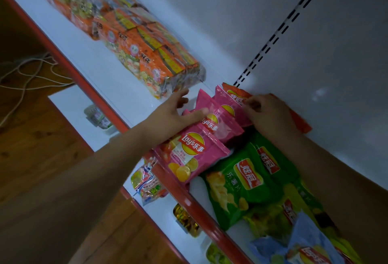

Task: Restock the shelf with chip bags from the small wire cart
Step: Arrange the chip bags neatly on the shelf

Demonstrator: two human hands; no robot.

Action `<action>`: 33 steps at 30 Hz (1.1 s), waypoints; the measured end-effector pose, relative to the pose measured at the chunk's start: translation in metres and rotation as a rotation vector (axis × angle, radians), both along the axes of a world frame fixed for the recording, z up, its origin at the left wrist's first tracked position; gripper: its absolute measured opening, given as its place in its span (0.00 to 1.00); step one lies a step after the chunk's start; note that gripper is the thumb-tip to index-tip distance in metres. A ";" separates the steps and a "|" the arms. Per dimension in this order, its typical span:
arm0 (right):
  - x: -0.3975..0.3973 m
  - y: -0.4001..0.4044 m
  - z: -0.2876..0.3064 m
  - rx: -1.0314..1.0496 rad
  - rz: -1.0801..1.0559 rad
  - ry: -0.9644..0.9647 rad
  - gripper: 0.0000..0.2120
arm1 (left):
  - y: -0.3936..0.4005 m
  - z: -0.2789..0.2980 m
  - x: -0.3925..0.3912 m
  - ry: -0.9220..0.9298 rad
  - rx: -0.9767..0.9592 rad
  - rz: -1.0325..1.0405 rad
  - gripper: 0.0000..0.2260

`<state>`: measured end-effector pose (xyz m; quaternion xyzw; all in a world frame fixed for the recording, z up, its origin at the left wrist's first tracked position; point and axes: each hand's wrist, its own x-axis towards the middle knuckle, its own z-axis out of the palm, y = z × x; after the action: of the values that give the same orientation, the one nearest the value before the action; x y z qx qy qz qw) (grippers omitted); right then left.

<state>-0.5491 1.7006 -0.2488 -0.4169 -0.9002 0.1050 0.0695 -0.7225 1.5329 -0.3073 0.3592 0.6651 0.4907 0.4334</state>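
Note:
Several pink Lay's chip bags (193,152) lie in a row on the white shelf (117,87) with a red front edge. My left hand (172,114) rests on the row's left side, fingers spread, thumb on a pink bag (218,123). My right hand (270,114) pinches the top of the rearmost pink bag (225,100), in front of an orange-red bag (300,120) against the back wall. Green chip bags (247,181) lie to the right of the pink ones, and a light-blue bag (302,242) sits at the bottom right. The wire cart is out of view.
Large clear-wrapped packs of orange snack boxes (147,49) fill the shelf's left part. A slotted upright (279,28) runs up the white back panel. Lower shelves hold small snack packets (149,186). White cables (27,70) lie on the wooden floor at left.

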 end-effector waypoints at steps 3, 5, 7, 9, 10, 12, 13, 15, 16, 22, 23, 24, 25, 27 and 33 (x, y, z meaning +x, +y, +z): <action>-0.011 0.019 0.004 0.185 0.039 -0.020 0.13 | -0.019 -0.001 -0.011 0.039 -0.078 -0.283 0.52; -0.023 0.023 0.005 0.165 0.090 -0.091 0.16 | -0.024 -0.008 -0.013 0.045 -0.094 -0.435 0.57; -0.031 0.024 0.004 0.074 0.117 -0.201 0.16 | -0.024 -0.019 -0.010 0.122 -0.073 -0.444 0.57; -0.034 0.024 0.008 0.043 0.148 -0.312 0.14 | -0.021 -0.027 -0.006 0.189 -0.039 -0.362 0.55; -0.032 0.025 0.013 0.054 0.159 -0.324 0.14 | -0.018 -0.028 -0.003 0.196 -0.017 -0.342 0.54; -0.024 0.027 0.029 0.086 0.149 -0.280 0.15 | -0.012 -0.028 0.001 0.177 0.013 -0.344 0.54; -0.017 0.027 0.037 0.093 0.139 -0.234 0.15 | -0.011 -0.026 0.002 0.184 0.006 -0.336 0.56; 0.005 0.023 0.051 0.104 0.127 -0.141 0.15 | -0.012 -0.015 0.008 0.290 -0.010 -0.212 0.57; 0.018 0.018 0.055 0.132 0.118 -0.101 0.14 | -0.016 -0.008 0.013 0.374 0.012 -0.086 0.54; 0.097 -0.016 0.048 0.040 -0.052 -0.137 0.12 | -0.048 0.028 0.103 0.711 0.304 0.081 0.18; 0.104 -0.020 0.042 -0.028 -0.069 -0.185 0.13 | -0.050 0.023 0.120 0.829 0.285 -0.022 0.16; 0.110 -0.023 0.036 -0.090 -0.087 -0.233 0.14 | -0.051 0.016 0.137 0.904 0.237 -0.111 0.15; 0.113 -0.026 0.030 -0.138 -0.100 -0.278 0.15 | -0.051 0.008 0.150 0.929 0.161 -0.177 0.14; 0.117 -0.030 0.020 -0.181 -0.062 -0.327 0.20 | -0.051 -0.005 0.173 0.893 0.038 -0.232 0.14; 0.118 -0.028 0.013 -0.162 0.016 0.064 0.17 | -0.029 -0.017 0.195 0.692 0.028 -0.040 0.17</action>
<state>-0.4315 1.6728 -0.2355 -0.4104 -0.8893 0.1913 0.0633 -0.5272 1.5035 -0.3243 0.5231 0.7587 0.3405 0.1865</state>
